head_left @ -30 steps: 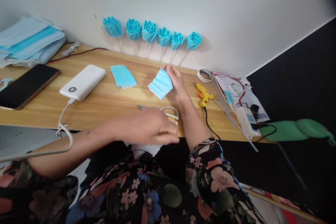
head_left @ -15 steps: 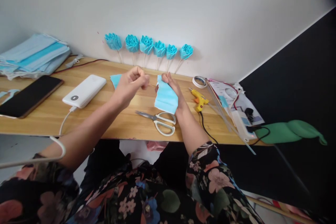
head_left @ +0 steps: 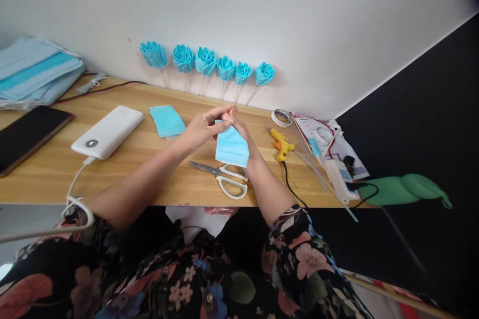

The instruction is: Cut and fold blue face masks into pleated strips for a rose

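A light-blue piece of mask cloth (head_left: 232,147) lies against my right hand (head_left: 243,129), which grips it from behind and along its right side. My left hand (head_left: 205,128) meets the right one at the cloth's top edge, its thumb pressed on the front and its fingers behind, touching the right fingertips. Most of the right fingers are hidden behind the cloth. Just below, scissors with white handles (head_left: 217,172) rest on the wooden table (head_left: 149,179), blades pointing left. To the left of my left hand sits a small stack of blue cloth pieces (head_left: 167,120).
Several blue cloth flowers on sticks (head_left: 205,62) lean against the wall. A yellow glue gun (head_left: 281,144), tape roll (head_left: 281,118) and power strip (head_left: 341,180) are at right. A white power bank (head_left: 108,132), black phone (head_left: 32,137) and mask pile (head_left: 37,72) are at left.
My left hand has moved right, from apart to touching the cloth and my right hand. The stack it partly covered now shows. The whole view has shifted slightly.
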The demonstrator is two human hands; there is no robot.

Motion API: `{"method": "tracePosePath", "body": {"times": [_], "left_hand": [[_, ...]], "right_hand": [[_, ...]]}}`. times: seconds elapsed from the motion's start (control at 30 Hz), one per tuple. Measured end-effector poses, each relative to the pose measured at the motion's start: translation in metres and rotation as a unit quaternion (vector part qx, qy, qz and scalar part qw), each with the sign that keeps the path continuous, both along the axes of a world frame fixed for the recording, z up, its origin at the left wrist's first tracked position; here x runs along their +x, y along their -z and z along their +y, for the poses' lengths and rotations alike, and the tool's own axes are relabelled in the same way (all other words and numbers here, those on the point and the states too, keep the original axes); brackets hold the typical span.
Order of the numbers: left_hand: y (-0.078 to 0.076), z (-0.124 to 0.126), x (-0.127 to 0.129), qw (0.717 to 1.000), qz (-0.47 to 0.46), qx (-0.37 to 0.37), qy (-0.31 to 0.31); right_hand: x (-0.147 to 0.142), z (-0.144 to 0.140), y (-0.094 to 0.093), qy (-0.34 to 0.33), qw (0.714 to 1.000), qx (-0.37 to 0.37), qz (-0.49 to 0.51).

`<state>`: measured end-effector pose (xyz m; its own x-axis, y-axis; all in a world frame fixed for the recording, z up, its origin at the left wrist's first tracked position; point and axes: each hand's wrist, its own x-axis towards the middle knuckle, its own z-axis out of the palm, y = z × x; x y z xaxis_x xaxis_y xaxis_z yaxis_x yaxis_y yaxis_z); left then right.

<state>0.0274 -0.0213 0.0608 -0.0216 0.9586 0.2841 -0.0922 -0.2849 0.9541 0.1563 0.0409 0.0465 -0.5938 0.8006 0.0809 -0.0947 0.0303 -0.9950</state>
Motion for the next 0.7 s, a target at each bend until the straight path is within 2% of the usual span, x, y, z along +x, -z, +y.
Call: {"method": "tracePosePath", "body": {"times": [0.2, 0.43, 0.7], "left_hand": [[0.0006, -0.0052, 0.0011, 0.999, -0.044, -0.009, 0.009], [-0.0003, -0.0071, 0.0011, 0.993, -0.106, -0.03, 0.034], [-0.0013, -0.0075, 0.0014, 0.995, -0.097, -0.028, 0.017]], "right_hand": [[-0.0048, -0.0103, -0.0056, -0.004, 1.0, -0.027, 0.008], [-0.0085, -0.0089, -0.0016, 0.022, 0.999, 0.018, -0.018], [-0.0095, -0.0102, -0.0023, 0.022, 1.0, -0.002, 0.013]]}}
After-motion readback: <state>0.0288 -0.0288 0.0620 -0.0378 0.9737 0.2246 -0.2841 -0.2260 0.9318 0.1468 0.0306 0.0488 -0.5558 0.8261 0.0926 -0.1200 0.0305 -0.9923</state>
